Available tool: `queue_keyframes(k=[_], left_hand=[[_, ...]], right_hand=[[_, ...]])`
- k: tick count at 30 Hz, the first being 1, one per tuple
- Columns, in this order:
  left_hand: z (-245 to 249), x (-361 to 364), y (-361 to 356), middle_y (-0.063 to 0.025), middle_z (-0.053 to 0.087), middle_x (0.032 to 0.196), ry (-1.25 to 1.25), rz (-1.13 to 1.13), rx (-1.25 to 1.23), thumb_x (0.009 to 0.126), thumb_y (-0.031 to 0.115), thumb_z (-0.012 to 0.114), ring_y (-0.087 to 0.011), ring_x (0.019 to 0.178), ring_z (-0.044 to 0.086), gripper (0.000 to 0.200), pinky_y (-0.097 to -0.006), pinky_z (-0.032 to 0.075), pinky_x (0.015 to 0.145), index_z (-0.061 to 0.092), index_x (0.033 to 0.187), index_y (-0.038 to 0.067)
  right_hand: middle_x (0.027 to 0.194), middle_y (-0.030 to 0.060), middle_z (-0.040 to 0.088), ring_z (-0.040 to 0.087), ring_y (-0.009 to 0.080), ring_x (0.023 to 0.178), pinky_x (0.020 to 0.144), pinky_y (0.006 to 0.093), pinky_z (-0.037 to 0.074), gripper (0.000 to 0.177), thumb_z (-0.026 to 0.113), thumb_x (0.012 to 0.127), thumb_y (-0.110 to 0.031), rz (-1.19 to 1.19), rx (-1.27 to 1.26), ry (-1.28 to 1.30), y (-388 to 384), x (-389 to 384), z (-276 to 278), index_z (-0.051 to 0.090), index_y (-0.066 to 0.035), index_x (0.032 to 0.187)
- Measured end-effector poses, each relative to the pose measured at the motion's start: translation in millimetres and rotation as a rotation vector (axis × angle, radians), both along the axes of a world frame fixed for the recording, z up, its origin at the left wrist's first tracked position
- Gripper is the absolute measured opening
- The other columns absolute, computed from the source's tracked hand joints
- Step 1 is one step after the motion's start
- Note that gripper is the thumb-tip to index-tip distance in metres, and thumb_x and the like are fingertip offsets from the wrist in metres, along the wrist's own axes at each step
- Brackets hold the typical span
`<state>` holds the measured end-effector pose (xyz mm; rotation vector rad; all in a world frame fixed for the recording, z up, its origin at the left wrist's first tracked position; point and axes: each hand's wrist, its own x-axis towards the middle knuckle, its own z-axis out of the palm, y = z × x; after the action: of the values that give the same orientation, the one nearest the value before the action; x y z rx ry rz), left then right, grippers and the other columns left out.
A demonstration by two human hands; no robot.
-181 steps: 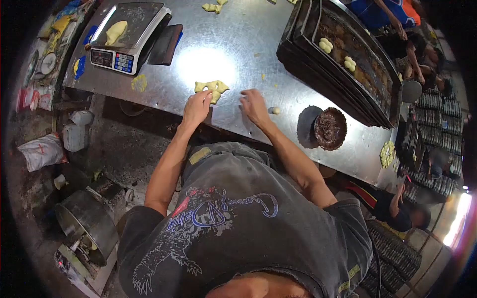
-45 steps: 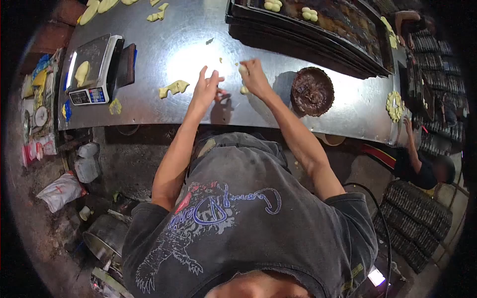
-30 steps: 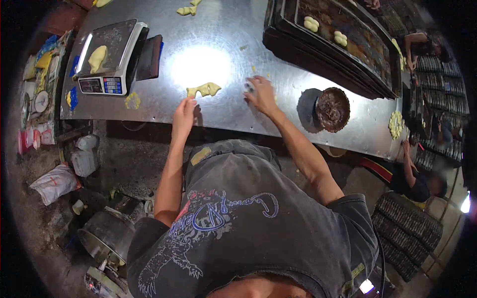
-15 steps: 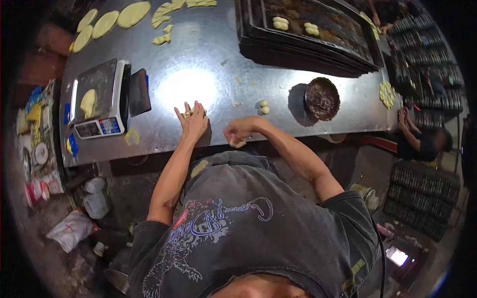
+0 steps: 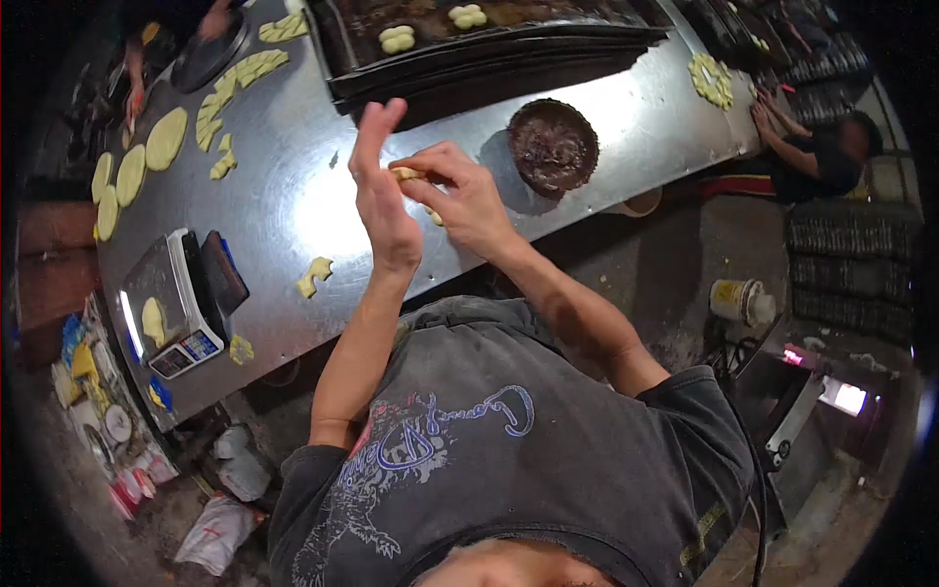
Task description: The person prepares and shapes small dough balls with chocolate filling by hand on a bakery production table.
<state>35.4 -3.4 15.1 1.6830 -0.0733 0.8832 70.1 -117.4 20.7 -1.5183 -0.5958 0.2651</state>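
From my remote seat I see both hands raised above the steel table [image 5: 293, 196]. The left hand [image 5: 380, 191] is open, fingers straight and together, palm turned toward the right hand [image 5: 462, 194]. The right hand's fingers are curled and pinch a small piece of dough [image 5: 405, 173], held between the two hands and touching the left palm.

On the table below, a torn dough scrap [image 5: 315, 276] lies near a scale [image 5: 176, 318] that carries a dough lump [image 5: 154, 321]; its display and keys are too small to read. A dark bowl [image 5: 553, 147] of brown filling stands just right of the hands. Behind it is a stack of black trays [image 5: 489, 54] with shaped dough pieces [image 5: 396, 39]. Flat dough ovals [image 5: 164, 138] lie far left.

The blue writing on my shirt [image 5: 460, 421] and the label on a white tub [image 5: 741, 300] on the floor are unreadable.
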Motion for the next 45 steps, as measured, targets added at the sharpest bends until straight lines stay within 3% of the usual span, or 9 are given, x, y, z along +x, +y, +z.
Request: queue_keyframes(k=[2,8,13,14,19,23,34,41,45], left_hand=[[17,10,-12,-0.0066,0.074,0.110,-0.154,0.146,0.477,0.107,0.059,0.024,-0.0253,0.121,0.062,0.074,-0.0475,0.024,0.118,0.069,0.116,0.002],[-18,61,-56,-0.0147,0.075,0.105,-0.277,-0.191,0.212,0.097,0.057,0.056,-0.0306,0.103,0.071,0.063,-0.0482,0.046,0.105,0.065,0.117,-0.002],[-75,64,-100,-0.0256,0.026,0.160,0.353,-0.202,0.427,0.087,0.044,0.075,-0.0396,0.149,0.022,0.105,-0.0473,0.017,0.122,0.010,0.160,0.006],[-104,61,-102,-0.0302,0.033,0.155,0.453,-0.170,0.469,0.090,0.048,0.070,-0.0439,0.143,0.033,0.105,-0.0466,0.024,0.119,0.005,0.160,0.005],[-148,37,-118,-0.0173,0.056,0.142,1.157,-0.395,-0.337,0.104,0.045,0.053,-0.0301,0.127,0.055,0.071,-0.0401,0.041,0.108,0.027,0.157,0.005],[-136,33,-130,-0.0103,0.063,0.131,1.082,-0.439,-0.375,0.108,0.039,0.047,-0.0203,0.120,0.058,0.052,-0.0356,0.043,0.104,0.046,0.147,0.006],[-67,21,-91,-0.0034,0.066,0.098,0.776,-0.167,-0.236,0.106,0.029,0.052,-0.0112,0.088,0.058,0.037,-0.0306,0.048,0.081,0.062,0.132,0.004],[-27,-21,-28,0.0001,0.068,0.093,0.404,0.128,-0.585,0.102,0.020,0.064,-0.0067,0.084,0.059,0.034,-0.0235,0.049,0.076,0.066,0.129,0.001],[-10,-49,2,-0.0055,0.072,0.113,0.293,0.136,-0.637,0.101,0.020,0.065,-0.0085,0.099,0.063,0.034,-0.0244,0.050,0.089,0.066,0.129,0.001]], right_hand=[[0.108,0.0042,0.065,0.062,0.0117,0.097,0.088,0.0286,0.052,0.026,0.071,0.093,-0.007,0.147,0.253,0.513,-18,7,15,0.066,-0.002,0.118],[0.110,0.0020,0.065,0.064,0.0119,0.100,0.089,0.0290,0.052,0.028,0.069,0.095,-0.018,0.301,0.586,1.044,-72,41,1,0.061,-0.006,0.120],[0.103,0.0060,0.067,0.066,0.0138,0.097,0.080,0.0301,0.053,0.021,0.062,0.099,-0.018,0.206,0.028,0.697,-145,127,-61,0.061,-0.005,0.115],[0.103,0.0092,0.069,0.067,0.0160,0.095,0.074,0.0292,0.052,0.017,0.060,0.098,-0.017,0.094,-0.157,0.553,-158,147,-81,0.063,-0.004,0.109],[0.127,0.0226,0.065,0.061,0.0377,0.120,0.106,0.0559,0.035,0.047,0.043,0.104,-0.044,-0.173,-1.115,-0.114,-200,205,-174,0.061,-0.004,0.122],[0.130,0.0236,0.064,0.058,0.0417,0.123,0.107,0.0592,0.030,0.075,0.022,0.103,-0.063,-0.101,-1.211,-0.154,-191,196,-181,0.058,-0.003,0.131],[0.116,0.0125,0.065,0.063,0.0224,0.106,0.100,0.0403,0.047,0.042,0.052,0.105,-0.039,0.401,0.477,1.191,-117,125,-67,0.056,-0.003,0.126],[0.124,0.0104,0.062,0.063,0.0158,0.106,0.088,0.0289,0.054,0.050,0.069,0.090,0.006,0.265,0.428,0.778,-19,34,-13,0.052,-0.003,0.136],[0.093,0.0069,0.066,0.065,0.0121,0.076,0.065,0.0235,0.054,0.023,0.066,0.099,-0.010,0.266,0.151,0.402,13,12,-7,0.062,-0.001,0.119]])
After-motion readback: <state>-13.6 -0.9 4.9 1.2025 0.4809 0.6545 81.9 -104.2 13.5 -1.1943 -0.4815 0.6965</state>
